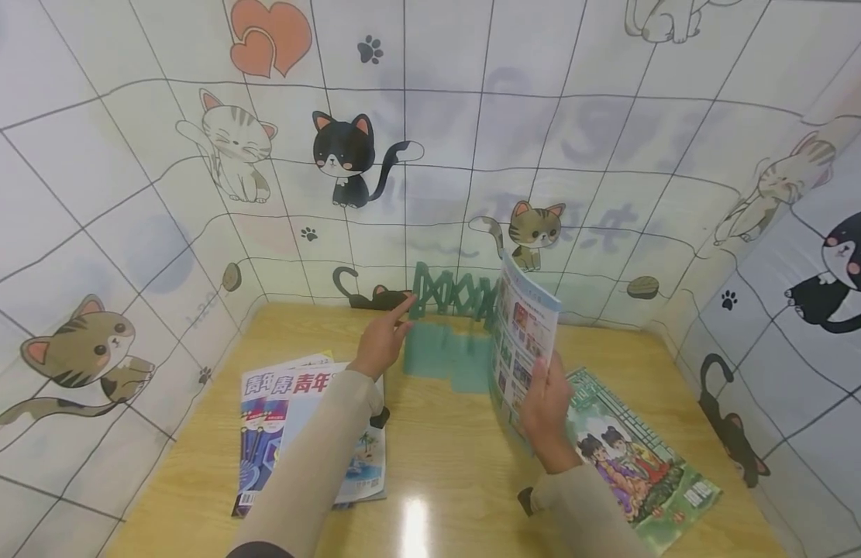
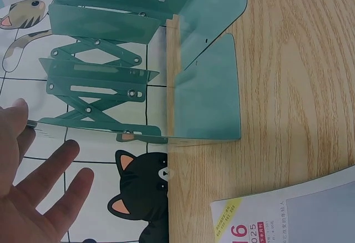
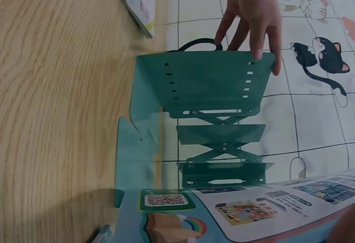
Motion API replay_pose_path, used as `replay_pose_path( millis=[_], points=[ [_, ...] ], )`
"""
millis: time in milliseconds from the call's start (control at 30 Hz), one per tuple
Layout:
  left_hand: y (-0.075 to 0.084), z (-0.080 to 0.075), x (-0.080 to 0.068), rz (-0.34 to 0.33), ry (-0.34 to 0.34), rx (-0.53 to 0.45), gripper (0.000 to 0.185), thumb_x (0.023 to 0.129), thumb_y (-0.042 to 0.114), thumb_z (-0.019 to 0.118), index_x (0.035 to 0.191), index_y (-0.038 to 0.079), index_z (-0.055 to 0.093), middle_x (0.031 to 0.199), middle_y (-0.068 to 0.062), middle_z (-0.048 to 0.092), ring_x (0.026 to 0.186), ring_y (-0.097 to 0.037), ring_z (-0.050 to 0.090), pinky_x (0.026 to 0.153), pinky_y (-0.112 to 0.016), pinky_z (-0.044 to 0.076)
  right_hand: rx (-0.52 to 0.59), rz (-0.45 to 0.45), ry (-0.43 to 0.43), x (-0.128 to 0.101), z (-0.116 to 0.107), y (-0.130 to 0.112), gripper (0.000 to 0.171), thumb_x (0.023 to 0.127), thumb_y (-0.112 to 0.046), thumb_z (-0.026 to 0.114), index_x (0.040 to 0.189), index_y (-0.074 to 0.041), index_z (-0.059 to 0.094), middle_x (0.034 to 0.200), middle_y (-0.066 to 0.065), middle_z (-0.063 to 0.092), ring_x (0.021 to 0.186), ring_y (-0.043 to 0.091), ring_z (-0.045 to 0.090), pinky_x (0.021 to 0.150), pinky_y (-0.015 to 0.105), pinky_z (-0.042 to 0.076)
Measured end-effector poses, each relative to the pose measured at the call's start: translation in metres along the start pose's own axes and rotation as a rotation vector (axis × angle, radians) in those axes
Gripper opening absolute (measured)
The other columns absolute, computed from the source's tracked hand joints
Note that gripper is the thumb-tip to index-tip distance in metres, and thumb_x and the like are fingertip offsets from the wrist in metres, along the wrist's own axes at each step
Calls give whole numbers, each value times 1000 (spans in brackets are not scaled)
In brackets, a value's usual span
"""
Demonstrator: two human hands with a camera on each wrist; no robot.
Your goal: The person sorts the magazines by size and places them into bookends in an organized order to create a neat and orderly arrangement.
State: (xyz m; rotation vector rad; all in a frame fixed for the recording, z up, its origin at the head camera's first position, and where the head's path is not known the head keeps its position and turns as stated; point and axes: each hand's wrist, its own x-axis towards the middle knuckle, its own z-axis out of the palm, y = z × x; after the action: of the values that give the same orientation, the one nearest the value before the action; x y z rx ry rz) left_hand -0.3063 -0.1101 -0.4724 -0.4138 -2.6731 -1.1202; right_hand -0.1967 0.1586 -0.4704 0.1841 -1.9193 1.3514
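Note:
A green expandable metal bookend with crisscross links stands on the table against the wall. At its left end plate, my left hand pinches the upper edge between thumb and a finger; the other fingers spread loosely outside the plate. My right hand grips a magazine upright by its near edge, at the bookend's right side. In the right wrist view the magazine's printed cover crosses the bottom, and my right hand is mostly hidden there.
Several overlapping magazines lie on the table's left, partly under my left forearm. Another magazine with two cartoon children lies at the right, beyond my right hand. Cat-print sheeting surrounds the wooden table at the back and sides.

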Motion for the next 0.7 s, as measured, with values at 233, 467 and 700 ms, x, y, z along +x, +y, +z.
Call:
replay_pose_path(
  millis=[233, 467, 700],
  points=[
    [2, -1, 0, -8, -2, -5, 51, 100, 20, 56, 149, 27, 42, 126, -9, 63, 101, -26, 65, 70, -39, 51, -29, 2, 44, 0, 10, 14, 33, 105, -12, 38, 132, 2, 52, 124, 23, 62, 108, 43, 61, 83, 61, 48],
    [2, 1, 0, -20, -4, -14, 52, 100, 21, 56, 149, 29, 41, 126, -9, 64, 100, -25, 65, 64, -35, 48, -55, 2, 99, 0, 22, 24, 31, 104, -9, 41, 130, 1, 55, 120, 24, 63, 104, 45, 62, 82, 61, 48],
    [4, 2, 0, -21, -3, -20, 52, 100, 20, 57, 149, 30, 42, 120, -10, 66, 97, -25, 66, 57, -32, 45, -65, 96, -7, -4, 28, 29, 38, 106, -23, 37, 138, -7, 50, 126, 20, 61, 108, 41, 61, 85, 60, 48]
  ],
)
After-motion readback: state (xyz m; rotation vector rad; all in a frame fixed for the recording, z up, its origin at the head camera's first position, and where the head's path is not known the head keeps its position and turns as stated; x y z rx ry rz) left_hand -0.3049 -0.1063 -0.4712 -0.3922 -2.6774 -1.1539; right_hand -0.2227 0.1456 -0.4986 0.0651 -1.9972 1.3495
